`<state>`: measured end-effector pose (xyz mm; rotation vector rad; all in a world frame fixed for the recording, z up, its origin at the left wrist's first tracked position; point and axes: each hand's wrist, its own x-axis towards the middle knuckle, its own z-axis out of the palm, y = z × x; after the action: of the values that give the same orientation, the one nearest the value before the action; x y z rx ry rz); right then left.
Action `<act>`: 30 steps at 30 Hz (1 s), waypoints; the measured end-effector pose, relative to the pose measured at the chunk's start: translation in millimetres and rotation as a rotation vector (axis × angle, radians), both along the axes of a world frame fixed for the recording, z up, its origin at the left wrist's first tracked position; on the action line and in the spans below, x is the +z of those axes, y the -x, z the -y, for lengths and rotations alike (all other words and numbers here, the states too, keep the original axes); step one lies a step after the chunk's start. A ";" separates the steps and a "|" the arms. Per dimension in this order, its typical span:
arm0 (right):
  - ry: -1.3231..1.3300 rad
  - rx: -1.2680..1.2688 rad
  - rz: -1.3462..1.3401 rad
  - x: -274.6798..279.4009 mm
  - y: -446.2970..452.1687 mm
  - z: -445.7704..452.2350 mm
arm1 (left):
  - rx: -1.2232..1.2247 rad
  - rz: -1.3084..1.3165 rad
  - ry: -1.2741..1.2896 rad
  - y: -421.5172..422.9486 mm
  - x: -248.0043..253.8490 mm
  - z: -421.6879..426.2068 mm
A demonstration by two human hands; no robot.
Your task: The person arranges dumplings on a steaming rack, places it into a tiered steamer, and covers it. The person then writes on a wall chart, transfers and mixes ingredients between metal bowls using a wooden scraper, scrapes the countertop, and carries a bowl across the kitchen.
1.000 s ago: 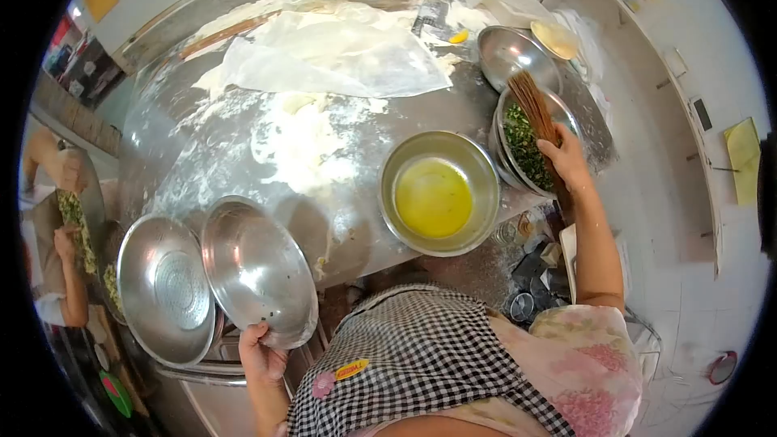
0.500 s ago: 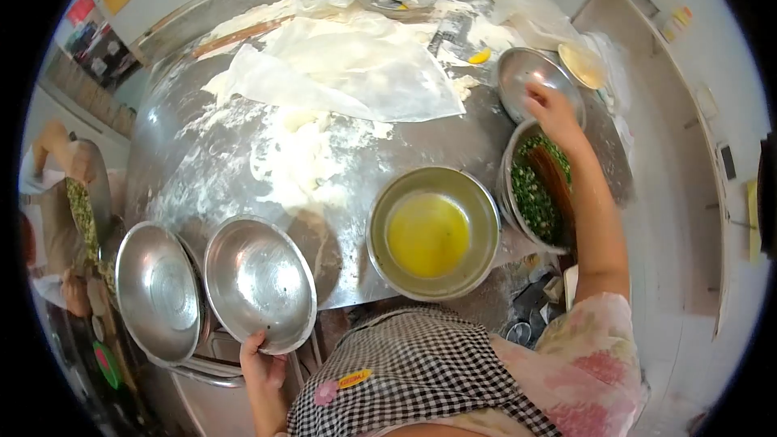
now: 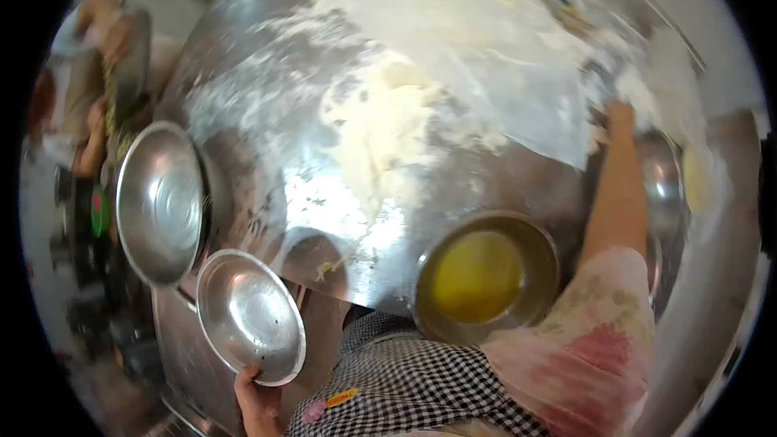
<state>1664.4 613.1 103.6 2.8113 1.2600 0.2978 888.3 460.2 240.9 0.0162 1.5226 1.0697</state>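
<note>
My left hand (image 3: pixel 259 398) grips the near rim of a shallow metal bowl (image 3: pixel 249 317), with its thumb over the edge. The bowl is tilted toward me and shows only small dark specks inside. My right hand (image 3: pixel 620 117) is stretched to the far right of the table, beside the edge of a clear plastic sheet (image 3: pixel 526 97). Its fingers are smeared by motion, so whether it holds anything is unclear. Near it lies a blurred dark and grey tool (image 3: pixel 597 74). In front of me stands a deep metal bowl of yellow liquid (image 3: pixel 477 275).
White flour (image 3: pixel 380 121) is spread over the metal table (image 3: pixel 235 97). Another metal bowl (image 3: pixel 160 202) stands at the left edge. A metal bowl (image 3: pixel 662 182) is partly behind my right arm. At the far left, another person's hands (image 3: pixel 117 36) are at work.
My right hand has left the metal bowl on the right and reached farther across the table. My left hand still holds its bowl, now lower. The view has turned and shifted.
</note>
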 end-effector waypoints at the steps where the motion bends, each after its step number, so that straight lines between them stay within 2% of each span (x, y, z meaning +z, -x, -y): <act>1: 0.004 -0.005 -0.001 -5.9 -10.9 -3.1 | 0.007 -0.007 0.000 3.2 -4.8 4.5; 3: 0.006 -0.017 0.004 -18.9 -41.7 -0.4 | 0.013 -0.015 -0.011 8.7 -14.0 13.7; 4: 0.005 -0.024 0.000 -24.2 -56.4 -0.3 | 0.030 -0.049 0.116 2.5 -2.4 9.7; 7: 0.018 -0.065 -0.028 -46.9 -90.6 3.7 | 0.056 -0.062 0.069 1.8 -11.7 17.4; 10: 0.039 -0.131 -0.032 -60.3 -108.0 8.4 | 0.124 0.045 0.110 4.5 -28.6 17.7; 17: 0.044 -0.176 -0.051 -61.9 -105.9 16.1 | 0.035 0.067 0.094 -2.2 -37.1 19.2; 22: 0.050 -0.180 -0.071 -72.2 -106.1 20.6 | 0.059 0.054 0.129 1.4 -36.2 33.9; 30: 0.036 -0.194 -0.053 -54.7 -103.2 27.0 | 0.055 0.041 0.106 -2.8 -41.1 40.8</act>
<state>1767.6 586.1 48.9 2.8980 0.9798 0.1910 891.1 419.4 199.8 -0.1211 1.5485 1.0260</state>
